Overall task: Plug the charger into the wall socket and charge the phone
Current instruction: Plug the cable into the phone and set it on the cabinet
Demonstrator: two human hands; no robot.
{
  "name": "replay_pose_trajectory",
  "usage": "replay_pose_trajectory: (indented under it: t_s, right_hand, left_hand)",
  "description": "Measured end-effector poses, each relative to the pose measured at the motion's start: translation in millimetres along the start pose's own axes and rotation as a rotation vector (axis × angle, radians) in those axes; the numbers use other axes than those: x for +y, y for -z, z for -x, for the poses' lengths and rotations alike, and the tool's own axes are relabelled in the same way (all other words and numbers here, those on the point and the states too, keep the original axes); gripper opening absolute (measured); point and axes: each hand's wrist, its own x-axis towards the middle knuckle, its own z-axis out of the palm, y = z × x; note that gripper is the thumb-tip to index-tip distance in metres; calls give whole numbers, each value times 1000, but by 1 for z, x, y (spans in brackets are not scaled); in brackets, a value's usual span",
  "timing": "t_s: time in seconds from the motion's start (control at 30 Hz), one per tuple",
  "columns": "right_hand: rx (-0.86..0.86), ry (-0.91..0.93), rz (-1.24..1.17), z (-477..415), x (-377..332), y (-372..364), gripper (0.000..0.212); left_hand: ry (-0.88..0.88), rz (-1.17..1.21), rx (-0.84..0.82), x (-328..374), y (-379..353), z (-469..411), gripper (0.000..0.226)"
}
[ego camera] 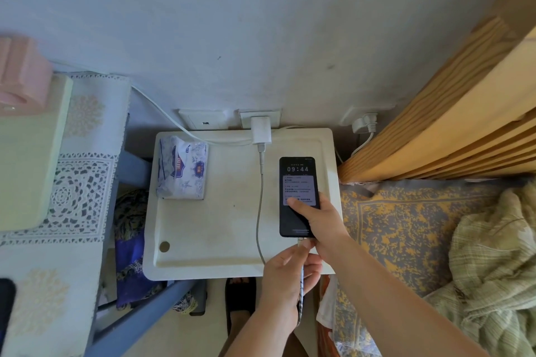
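— Where's our phone [298, 197]?
— Over the white tray [203, 226], below the plugged charger [261, 130]; our right hand [322, 223] grips it.
— And our left hand [290, 272]?
— Pinching the cable [259, 211] plug at the phone's base.

Soft, even daylight, faint shadows, slight overall softness, strong wide-angle bending toward the edges.

A phone [298, 195] is held over the right part of a small table [220, 229] set against the wall, the right hand [322, 223] on its lower end and the left hand [290, 272] just below at the cable [259, 211]. Behind the table, a charger [261, 129] is seated in the wall socket [260, 117]. A tissue pack [182, 168] lies at the table's left rear. A bed [406, 229] stands to the right.
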Motion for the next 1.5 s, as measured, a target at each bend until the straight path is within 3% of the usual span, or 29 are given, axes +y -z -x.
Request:
replay_pose_trajectory:
  t_s: [0.2, 0.43, 0.6, 0.73, 0.93, 1.0, 1.27, 1.5]
  right_hand:
    - [6, -23, 19, -7, -1, 1, 42]
    - [13, -133, -75, -4, -15, 5, 34]
    - [89, 43, 160, 12, -18, 13, 15]
    - [157, 112, 224, 24, -11, 18, 47]
    - [160, 108, 259, 29, -3, 26, 47]
    - [160, 104, 257, 28, -2, 28, 46]
    - [179, 124, 260, 29, -1, 31, 45]
    - [182, 122, 229, 33, 0, 37, 41]
  left_hand:
    - [14, 15, -12, -3, -1, -11, 17]
    - [6, -12, 31, 0, -4, -17, 19]
    - [-6, -22, 64, 5, -12, -20, 21]
    - [-7, -74, 93, 8, -16, -25, 24]
    - [143, 65, 77, 17, -22, -41, 12]
    - [212, 90, 65, 22, -26, -47, 20]
    - [183, -349, 55, 30, -29, -52, 28]
    - [-43, -816, 29, 32, -24, -50, 25]
